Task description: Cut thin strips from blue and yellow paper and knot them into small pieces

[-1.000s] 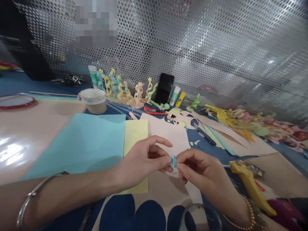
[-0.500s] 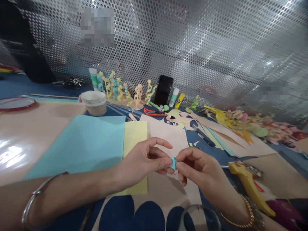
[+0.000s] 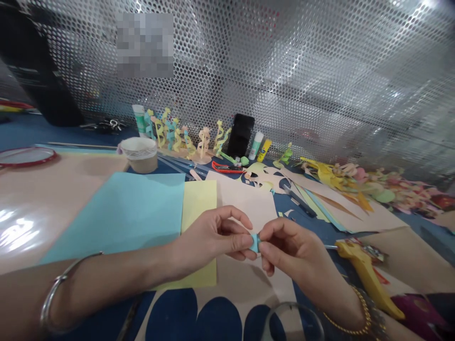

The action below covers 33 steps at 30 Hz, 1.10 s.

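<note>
Between the fingertips of both hands is a small folded piece of blue paper (image 3: 254, 243). My left hand (image 3: 223, 234) pinches its left side with thumb and fingers. On the right edge, the thumb and forefinger of my right hand (image 3: 287, 244) are closed on it too. The piece is held above a pale pink sheet of paper (image 3: 245, 201). A yellow sheet (image 3: 200, 201) and a large blue sheet (image 3: 142, 208) lie under and beside my left hand. Part of the small piece is hidden by my fingers.
A paper cup (image 3: 139, 158), curly paper figures (image 3: 170, 135), a phone (image 3: 241, 135), glue sticks (image 3: 256, 146) and a red cutter (image 3: 227, 167) stand or lie along the back. A yellow glue gun (image 3: 366, 272) lies at right. A tape roll (image 3: 293, 308) is in front.
The small blue paper has been turned slightly between my fingertips and shows a flatter, squarer face. Both hands stay in nearly the same place; the view has shifted a little.
</note>
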Each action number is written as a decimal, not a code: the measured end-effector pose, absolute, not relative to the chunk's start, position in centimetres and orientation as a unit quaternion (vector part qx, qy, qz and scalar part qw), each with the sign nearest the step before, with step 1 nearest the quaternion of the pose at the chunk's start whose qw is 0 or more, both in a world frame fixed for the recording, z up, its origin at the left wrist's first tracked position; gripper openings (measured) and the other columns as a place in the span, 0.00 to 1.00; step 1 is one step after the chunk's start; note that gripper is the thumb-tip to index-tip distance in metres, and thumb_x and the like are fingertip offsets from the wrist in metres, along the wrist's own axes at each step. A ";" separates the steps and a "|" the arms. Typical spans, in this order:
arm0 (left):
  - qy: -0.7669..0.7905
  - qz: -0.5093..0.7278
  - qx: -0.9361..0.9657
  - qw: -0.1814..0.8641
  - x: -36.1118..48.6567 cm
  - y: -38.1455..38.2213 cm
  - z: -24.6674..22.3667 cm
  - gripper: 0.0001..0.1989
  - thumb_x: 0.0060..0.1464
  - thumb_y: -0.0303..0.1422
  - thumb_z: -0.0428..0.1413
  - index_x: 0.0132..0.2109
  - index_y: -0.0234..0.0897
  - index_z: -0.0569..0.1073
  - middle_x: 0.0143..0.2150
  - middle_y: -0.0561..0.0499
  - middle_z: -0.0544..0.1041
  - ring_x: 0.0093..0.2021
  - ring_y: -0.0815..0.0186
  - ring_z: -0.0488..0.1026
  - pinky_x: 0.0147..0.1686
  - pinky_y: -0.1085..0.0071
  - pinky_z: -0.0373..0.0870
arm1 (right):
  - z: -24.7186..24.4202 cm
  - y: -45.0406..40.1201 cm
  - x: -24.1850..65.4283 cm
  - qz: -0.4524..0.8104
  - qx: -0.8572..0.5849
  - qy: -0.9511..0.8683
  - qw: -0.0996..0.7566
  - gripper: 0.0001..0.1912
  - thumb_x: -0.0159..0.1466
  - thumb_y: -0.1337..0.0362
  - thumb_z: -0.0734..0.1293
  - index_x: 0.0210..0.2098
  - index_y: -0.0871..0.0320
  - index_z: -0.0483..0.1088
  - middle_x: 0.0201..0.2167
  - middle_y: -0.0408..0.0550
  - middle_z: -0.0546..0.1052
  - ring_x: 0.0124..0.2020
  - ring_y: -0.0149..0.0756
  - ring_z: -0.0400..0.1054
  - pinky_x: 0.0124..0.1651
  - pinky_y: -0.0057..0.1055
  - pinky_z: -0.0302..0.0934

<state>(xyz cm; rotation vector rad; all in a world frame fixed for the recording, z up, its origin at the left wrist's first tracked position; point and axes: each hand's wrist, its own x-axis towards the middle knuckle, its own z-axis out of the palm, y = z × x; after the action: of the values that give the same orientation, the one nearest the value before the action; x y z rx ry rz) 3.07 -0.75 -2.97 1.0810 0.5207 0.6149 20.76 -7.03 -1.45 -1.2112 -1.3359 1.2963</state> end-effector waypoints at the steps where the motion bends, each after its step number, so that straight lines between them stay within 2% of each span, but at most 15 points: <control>1: 0.242 0.284 0.499 0.782 3.1 -0.8 -3.0 0.10 0.50 0.31 0.63 0.37 0.36 0.70 0.27 0.55 0.78 0.30 0.69 0.78 0.30 0.76 0.72 | -1.4 -7.0 20.8 0.520 -0.490 -0.541 0.443 0.07 0.58 0.63 0.70 0.31 0.57 0.67 0.20 0.38 0.70 0.20 0.25 0.66 0.24 0.22 0.64; 11: 0.285 0.302 0.506 0.756 3.2 -1.0 -2.6 0.10 0.50 0.31 0.63 0.35 0.35 0.69 0.25 0.55 0.77 0.28 0.70 0.77 0.31 0.76 0.71 | -1.7 -6.8 21.0 0.497 -0.508 -0.551 0.438 0.09 0.57 0.62 0.71 0.32 0.57 0.67 0.22 0.39 0.72 0.21 0.25 0.67 0.24 0.22 0.63; 16: 0.310 0.327 0.495 0.742 3.3 -1.2 -2.3 0.11 0.48 0.32 0.64 0.34 0.35 0.70 0.25 0.56 0.77 0.28 0.69 0.78 0.30 0.76 0.71 | -1.3 -6.8 20.9 0.485 -0.501 -0.569 0.437 0.06 0.59 0.64 0.69 0.34 0.58 0.68 0.23 0.40 0.73 0.23 0.25 0.68 0.27 0.22 0.64; 22: 0.310 0.337 0.512 0.727 3.4 -1.6 -2.4 0.08 0.49 0.30 0.63 0.34 0.36 0.70 0.26 0.57 0.77 0.29 0.69 0.78 0.31 0.76 0.72 | -1.3 -6.9 20.8 0.467 -0.506 -0.560 0.461 0.07 0.58 0.64 0.69 0.33 0.57 0.67 0.22 0.39 0.72 0.21 0.27 0.68 0.25 0.23 0.65; 29: 0.327 0.332 0.515 0.719 3.6 -1.9 -2.5 0.09 0.49 0.31 0.63 0.34 0.37 0.69 0.27 0.57 0.78 0.31 0.67 0.79 0.31 0.74 0.72 | -1.4 -7.2 20.7 0.414 -0.540 -0.571 0.459 0.06 0.57 0.66 0.69 0.33 0.57 0.67 0.25 0.41 0.73 0.22 0.27 0.68 0.25 0.23 0.67; 33: 0.336 0.334 0.518 0.712 3.6 -2.0 -2.4 0.09 0.49 0.30 0.63 0.35 0.37 0.69 0.26 0.57 0.77 0.30 0.68 0.78 0.31 0.75 0.71 | -1.4 -7.2 20.7 0.424 -0.538 -0.570 0.453 0.06 0.57 0.65 0.69 0.33 0.56 0.67 0.25 0.40 0.72 0.22 0.27 0.69 0.26 0.23 0.67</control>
<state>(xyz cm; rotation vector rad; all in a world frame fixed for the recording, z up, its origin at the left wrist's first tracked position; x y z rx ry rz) 3.62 -2.03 -2.45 1.1488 0.7439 0.7415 20.74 -7.22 -1.39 -1.3281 -1.4078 1.0475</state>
